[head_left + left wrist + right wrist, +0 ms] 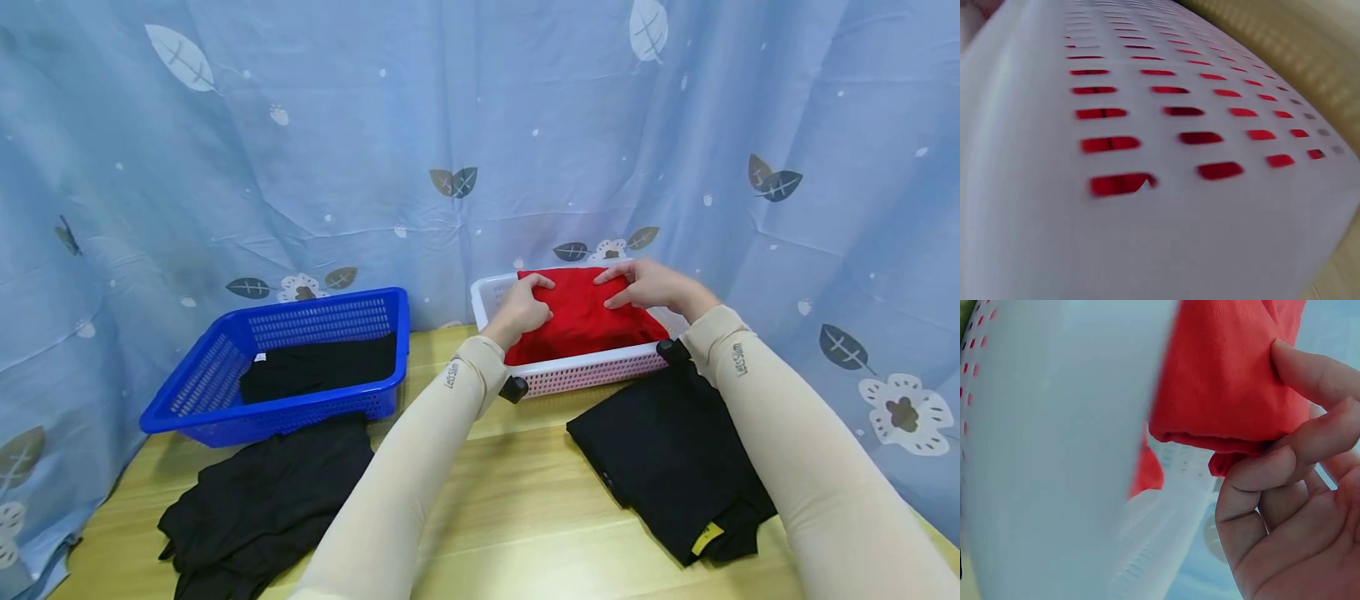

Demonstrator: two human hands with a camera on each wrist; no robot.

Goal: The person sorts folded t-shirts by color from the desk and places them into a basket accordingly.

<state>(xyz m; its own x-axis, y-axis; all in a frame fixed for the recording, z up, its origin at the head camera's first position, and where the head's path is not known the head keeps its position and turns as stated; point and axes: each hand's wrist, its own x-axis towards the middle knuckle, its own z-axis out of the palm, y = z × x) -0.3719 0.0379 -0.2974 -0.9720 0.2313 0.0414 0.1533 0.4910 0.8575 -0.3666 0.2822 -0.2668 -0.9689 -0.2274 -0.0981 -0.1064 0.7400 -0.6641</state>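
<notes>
A red cloth point(577, 312) lies in a white basket point(592, 367), between a person's two hands. The right hand point(660, 287) grips one folded end, fingers curled about its edge. The left hand point(522, 310) rests on the opposite side, thumb and fingers apart; whether it pinches the fabric cannot be told.

The basket's near wall stands between both wrists and the cloth's lower part, red showing through its slots. Nearer the person than the right hand, a folded black cloth point(667, 450) with a yellow tag point(707, 538) lies beside the basket, partly covered by the right sleeve point(810, 467).

Left of the left hand sits a blue basket point(300, 414) containing a black garment point(322, 367); before it, a rumpled dark cloth point(270, 492) is overlapped by the left sleeve point(405, 483) and cut off by the lower edge. A leaf-print curtain point(375, 125) hangs beyond both hands.

The left wrist view shows mostly slotted basket wall, with only a blurred sliver of hand; a blurred white rim fills much of the right.
</notes>
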